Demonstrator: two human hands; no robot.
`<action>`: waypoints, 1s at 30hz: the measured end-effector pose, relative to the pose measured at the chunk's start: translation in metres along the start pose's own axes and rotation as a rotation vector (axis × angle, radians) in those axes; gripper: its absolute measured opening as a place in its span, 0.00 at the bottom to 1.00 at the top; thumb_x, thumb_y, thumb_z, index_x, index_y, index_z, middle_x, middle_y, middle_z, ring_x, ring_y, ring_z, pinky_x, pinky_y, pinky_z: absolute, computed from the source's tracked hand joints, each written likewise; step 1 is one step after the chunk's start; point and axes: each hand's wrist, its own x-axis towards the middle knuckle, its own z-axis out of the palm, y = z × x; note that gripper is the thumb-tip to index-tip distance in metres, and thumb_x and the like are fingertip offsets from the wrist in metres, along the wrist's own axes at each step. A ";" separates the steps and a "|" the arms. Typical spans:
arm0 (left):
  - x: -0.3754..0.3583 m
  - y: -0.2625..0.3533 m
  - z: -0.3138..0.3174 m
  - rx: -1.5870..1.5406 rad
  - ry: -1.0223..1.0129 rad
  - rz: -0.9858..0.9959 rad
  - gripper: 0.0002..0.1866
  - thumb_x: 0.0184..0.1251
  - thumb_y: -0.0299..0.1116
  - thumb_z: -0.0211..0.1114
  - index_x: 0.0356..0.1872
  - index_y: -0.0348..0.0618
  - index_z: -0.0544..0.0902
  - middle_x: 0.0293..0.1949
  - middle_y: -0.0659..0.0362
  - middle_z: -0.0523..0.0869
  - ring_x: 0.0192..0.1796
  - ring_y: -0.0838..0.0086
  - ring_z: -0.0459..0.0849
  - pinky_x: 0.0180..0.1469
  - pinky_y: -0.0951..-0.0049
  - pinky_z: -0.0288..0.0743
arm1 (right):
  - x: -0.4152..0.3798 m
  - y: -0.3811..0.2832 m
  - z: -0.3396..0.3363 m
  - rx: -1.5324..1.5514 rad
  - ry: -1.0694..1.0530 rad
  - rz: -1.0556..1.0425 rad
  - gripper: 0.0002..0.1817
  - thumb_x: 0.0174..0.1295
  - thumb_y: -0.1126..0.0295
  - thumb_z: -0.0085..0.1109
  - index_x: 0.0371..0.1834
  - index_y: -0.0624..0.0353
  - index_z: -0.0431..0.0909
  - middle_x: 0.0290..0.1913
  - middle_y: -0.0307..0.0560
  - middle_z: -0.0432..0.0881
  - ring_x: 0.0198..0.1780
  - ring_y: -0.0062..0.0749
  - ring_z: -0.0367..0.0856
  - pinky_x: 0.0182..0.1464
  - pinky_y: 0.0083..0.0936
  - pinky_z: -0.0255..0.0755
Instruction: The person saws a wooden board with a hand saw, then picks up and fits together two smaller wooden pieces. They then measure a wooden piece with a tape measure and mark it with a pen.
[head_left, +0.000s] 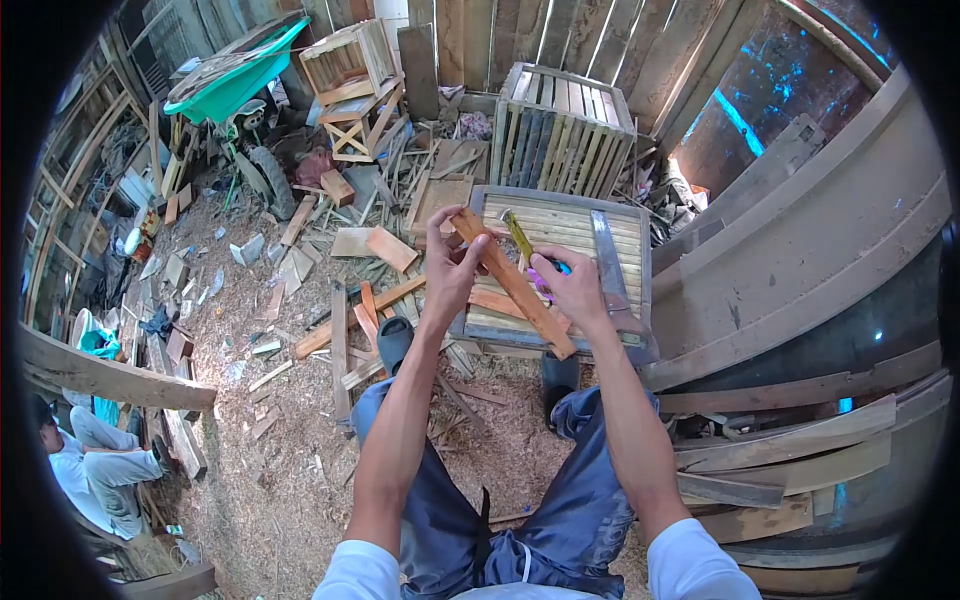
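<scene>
My left hand point(452, 262) is closed around the upper end of a short reddish-brown wooden strip point(520, 292), which slants down to the right. In my right hand point(572, 285) is a tape measure point(519, 238) with a yellow blade drawn out beside the strip. Its purple and blue case is mostly hidden by my fingers. Below both hands lies a low slatted wooden panel point(478, 215) with a dark frame. A handsaw point(607, 255) rests on its right side, and another reddish wood piece point(497, 302) lies on it under the strip.
A slatted crate point(565, 125) stands behind the panel. Small wooden crates point(350, 70) and a green wheelbarrow point(240, 75) are at the back left. Offcuts point(392, 248) and sawdust cover the floor. Stacked boards point(790, 440) lie at right. A person point(95, 470) sits at far left.
</scene>
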 end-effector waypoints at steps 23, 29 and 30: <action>0.003 0.004 -0.006 -0.153 0.047 -0.123 0.16 0.78 0.42 0.56 0.55 0.43 0.71 0.37 0.53 0.89 0.38 0.73 0.89 0.40 0.73 0.81 | 0.000 0.000 0.003 0.070 -0.052 0.057 0.16 0.63 0.63 0.64 0.44 0.67 0.85 0.31 0.44 0.85 0.34 0.22 0.81 0.38 0.22 0.74; 0.005 0.001 -0.008 -0.138 0.024 -0.150 0.16 0.78 0.41 0.55 0.54 0.40 0.71 0.40 0.50 0.88 0.39 0.68 0.89 0.45 0.70 0.83 | 0.001 0.006 0.008 0.028 -0.097 0.077 0.16 0.63 0.62 0.63 0.45 0.65 0.85 0.32 0.45 0.86 0.35 0.22 0.81 0.39 0.23 0.74; 0.006 -0.002 -0.009 -0.150 0.021 -0.156 0.16 0.77 0.40 0.56 0.55 0.40 0.71 0.42 0.49 0.88 0.39 0.68 0.89 0.46 0.70 0.83 | 0.002 0.010 0.009 0.025 -0.059 0.084 0.16 0.63 0.62 0.63 0.44 0.65 0.85 0.32 0.45 0.86 0.35 0.22 0.82 0.39 0.23 0.74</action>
